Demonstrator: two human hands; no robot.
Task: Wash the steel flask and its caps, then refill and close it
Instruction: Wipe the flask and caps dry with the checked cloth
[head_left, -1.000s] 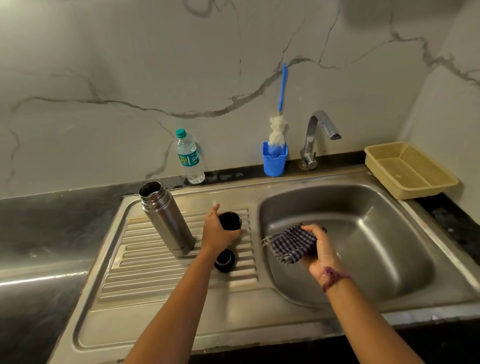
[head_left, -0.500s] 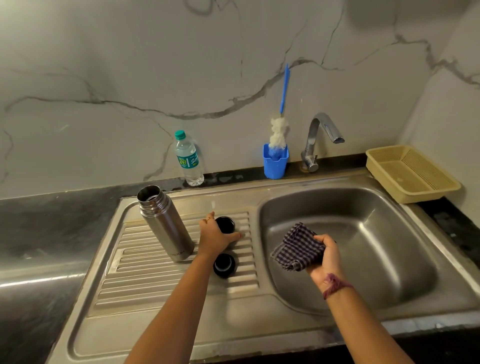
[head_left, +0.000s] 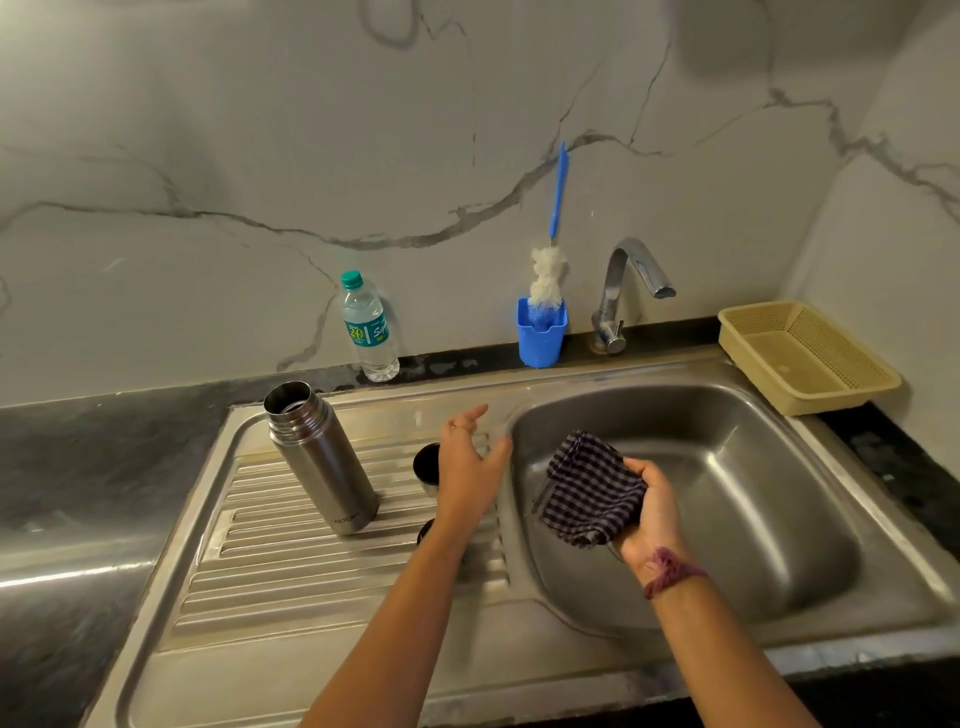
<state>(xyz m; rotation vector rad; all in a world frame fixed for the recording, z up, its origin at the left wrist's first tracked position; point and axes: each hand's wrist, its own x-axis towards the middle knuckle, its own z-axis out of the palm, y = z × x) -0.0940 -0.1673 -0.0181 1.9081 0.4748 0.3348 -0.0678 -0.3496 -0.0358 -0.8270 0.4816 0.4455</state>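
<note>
The steel flask (head_left: 323, 459) stands uncapped on the ribbed drainboard (head_left: 291, 566), leaning slightly in the wide view. To its right sit two dark caps: one (head_left: 427, 464) partly behind my left hand, the other (head_left: 425, 531) mostly hidden under my wrist. My left hand (head_left: 470, 462) hovers over the caps with fingers spread, holding nothing. My right hand (head_left: 652, 506) grips a bunched checked cloth (head_left: 587, 491) over the sink basin (head_left: 727, 499).
Along the back edge stand a water bottle (head_left: 367, 328), a blue holder (head_left: 541, 332) with a bottle brush (head_left: 550, 260), and the tap (head_left: 626, 291). A yellow plastic basket (head_left: 808, 358) sits at the right. Dark counter (head_left: 104, 467) lies to the left.
My left hand has let go of the cap and lifted off it, fingers spreading. My right hand with the cloth has stayed over the basin.
</note>
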